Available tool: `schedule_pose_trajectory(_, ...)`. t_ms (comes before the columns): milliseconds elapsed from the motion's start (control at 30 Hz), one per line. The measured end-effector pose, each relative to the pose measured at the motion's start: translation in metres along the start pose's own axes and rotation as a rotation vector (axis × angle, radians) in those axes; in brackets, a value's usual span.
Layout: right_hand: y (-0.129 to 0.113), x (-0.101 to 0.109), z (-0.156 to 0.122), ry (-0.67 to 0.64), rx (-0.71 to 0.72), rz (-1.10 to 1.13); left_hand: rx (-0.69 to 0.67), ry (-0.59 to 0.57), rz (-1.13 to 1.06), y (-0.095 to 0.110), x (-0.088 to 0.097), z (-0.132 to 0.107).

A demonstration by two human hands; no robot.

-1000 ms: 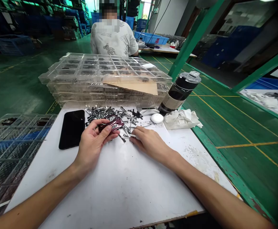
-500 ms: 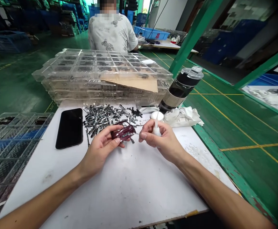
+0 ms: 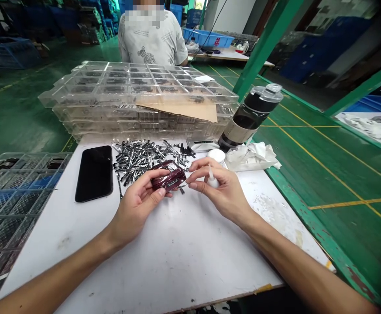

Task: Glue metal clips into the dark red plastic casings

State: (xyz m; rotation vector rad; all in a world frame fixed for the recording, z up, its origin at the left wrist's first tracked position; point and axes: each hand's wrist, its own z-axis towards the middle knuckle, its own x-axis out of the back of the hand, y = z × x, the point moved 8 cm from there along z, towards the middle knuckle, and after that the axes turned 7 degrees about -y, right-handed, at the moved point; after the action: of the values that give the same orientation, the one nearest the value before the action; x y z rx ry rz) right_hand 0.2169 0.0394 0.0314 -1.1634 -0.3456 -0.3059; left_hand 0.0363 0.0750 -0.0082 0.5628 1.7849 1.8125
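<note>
My left hand (image 3: 140,196) is closed around a glossy dark red hair clip (image 3: 169,179), thumb in front and fingers behind. A dark strip with small pale dots shows on the side toward me. Just right of it is my right hand (image 3: 218,187), its thumb and index fingertips close to the clip's right end; whether they touch it I cannot tell. A small white nozzle bottle (image 3: 213,179) is held among the right hand's fingers, tip up. Behind both hands lies a pile of silver metal clips (image 3: 141,159) with a few black ones at its right.
A black phone (image 3: 94,173) lies at left on the white table (image 3: 164,266). Behind the pile stand stacked clear compartment trays (image 3: 138,117) with cardboard (image 3: 180,112). At right are a tilted drink bottle (image 3: 249,117), a round white lid (image 3: 216,155) and crumpled tissue (image 3: 254,155). A person (image 3: 151,39) sits beyond.
The hair clip has turned in my left hand, showing more of its dotted strip. My right fingers have spread a little, and the nozzle bottle sits lower, tipped differently. The view shifted slightly.
</note>
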Motion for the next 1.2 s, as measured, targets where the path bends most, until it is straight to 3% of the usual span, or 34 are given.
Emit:
schedule_pose_trajectory(133,0.001,0.012,-0.002,0.099,-0.031,-0.054,-0.004,0.017,0.009,0.0,0.0,0.0)
schedule_pose_trajectory(367,0.024,0.017,-0.006,0.195,-0.191,0.186,0.004,0.019,-0.044,-0.004,-0.002,0.002)
schedule_pose_trajectory(467,0.027,0.004,-0.007,0.143,-0.233,0.365,0.016,0.017,-0.062,-0.005,-0.003,0.002)
schedule_pose_trajectory(667,0.023,-0.035,-0.007,-0.131,-0.301,0.56,0.019,0.019,-0.045,-0.005,-0.006,-0.001)
schedule_pose_trajectory(1200,0.035,-0.048,-0.011,-0.101,-0.487,0.899,-0.116,-0.038,0.147,0.0,-0.01,-0.011)
